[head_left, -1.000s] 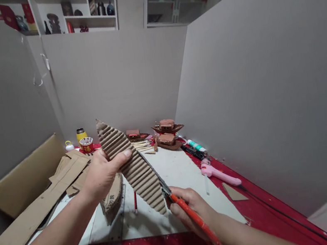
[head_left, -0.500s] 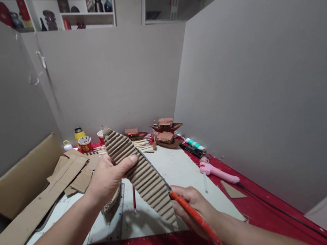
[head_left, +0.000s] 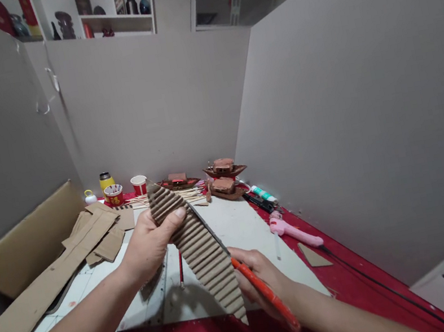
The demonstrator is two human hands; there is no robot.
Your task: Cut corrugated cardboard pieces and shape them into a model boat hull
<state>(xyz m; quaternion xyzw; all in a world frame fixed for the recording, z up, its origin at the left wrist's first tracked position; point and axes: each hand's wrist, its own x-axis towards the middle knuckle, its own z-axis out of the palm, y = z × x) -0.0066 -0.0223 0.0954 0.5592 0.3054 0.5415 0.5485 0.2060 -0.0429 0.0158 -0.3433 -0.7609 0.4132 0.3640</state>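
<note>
My left hand [head_left: 155, 238] grips a leaf-shaped piece of corrugated cardboard [head_left: 209, 263], thumb pressed on its ridged face. The piece is tilted, its upper tip pointing left and away, its lower tip near the table's front. Closed round the orange-red handles of a pair of scissors [head_left: 265, 293] is my right hand [head_left: 260, 271]. The scissors' dark blade lies along the right edge of the cardboard; the other blade is hidden. Beneath the cardboard a red and black pencil [head_left: 181, 270] lies on the white board [head_left: 241, 225], beside a clear ruler [head_left: 163, 285].
Cardboard scraps [head_left: 52, 276] pile up at left. Small model boats [head_left: 225, 185], wooden sticks [head_left: 192, 194] and paper cups [head_left: 114, 195] stand at the back. A pink glue gun [head_left: 296, 233] with a black cable lies at right, near a glue stick tube [head_left: 263, 193]. Grey partitions enclose the table.
The cardboard piece has shifted slightly right and down in my left hand's grip. The scissors stay along its right edge, with my right hand nearly in the same place.
</note>
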